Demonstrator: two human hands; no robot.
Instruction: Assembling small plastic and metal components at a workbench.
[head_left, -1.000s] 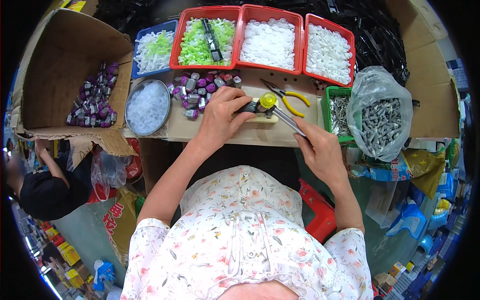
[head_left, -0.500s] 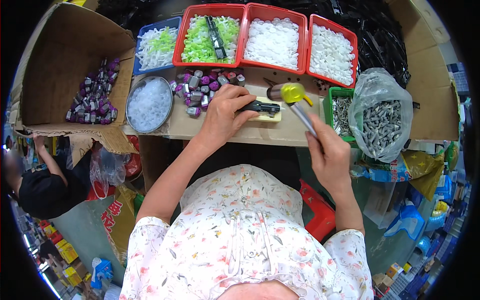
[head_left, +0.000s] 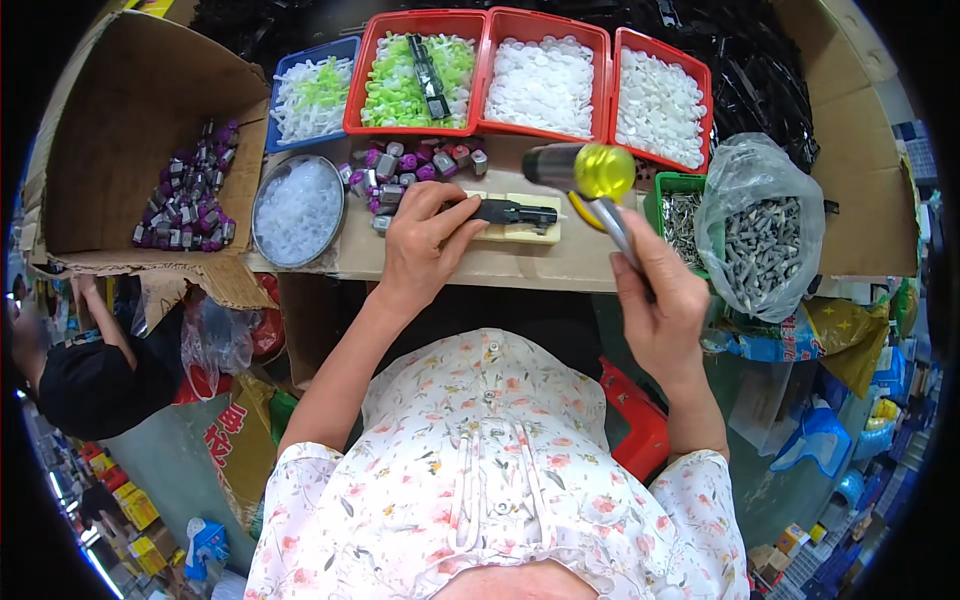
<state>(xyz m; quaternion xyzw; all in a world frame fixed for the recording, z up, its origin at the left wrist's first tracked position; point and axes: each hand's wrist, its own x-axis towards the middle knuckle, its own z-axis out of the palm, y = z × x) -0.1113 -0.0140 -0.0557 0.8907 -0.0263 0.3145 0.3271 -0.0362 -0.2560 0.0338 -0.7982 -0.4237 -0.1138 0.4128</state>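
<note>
My left hand (head_left: pixel 425 240) is closed, its thumb and fingers pinching the left end of a narrow black plastic part (head_left: pixel 512 212). That part lies along a cream-coloured block (head_left: pixel 540 235) on the cardboard-covered bench. In my right hand (head_left: pixel 665 295) is the metal handle of a hammer, gripped firmly. The hammer (head_left: pixel 604 172) has a head with a yellow see-through face on one side and a dark end on the other. Its head hangs above the bench, up and right of the block, apart from the black part. Purple-and-grey metal pieces (head_left: pixel 385 168) lie piled behind my left hand.
Behind stand a blue bin (head_left: pixel 277 128) and red bins (head_left: pixel 480 128) of small plastic pieces. A round dish (head_left: pixel 298 212) and a cardboard box (head_left: pixel 110 130) are left. A green tray (head_left: pixel 655 212) and a plastic bag (head_left: pixel 750 165) of metal pieces stand right. Another person (head_left: pixel 100 385) is far left.
The hammer has come up, its head larger and sharper in view. My left hand has slid slightly left, baring more of the black part.
</note>
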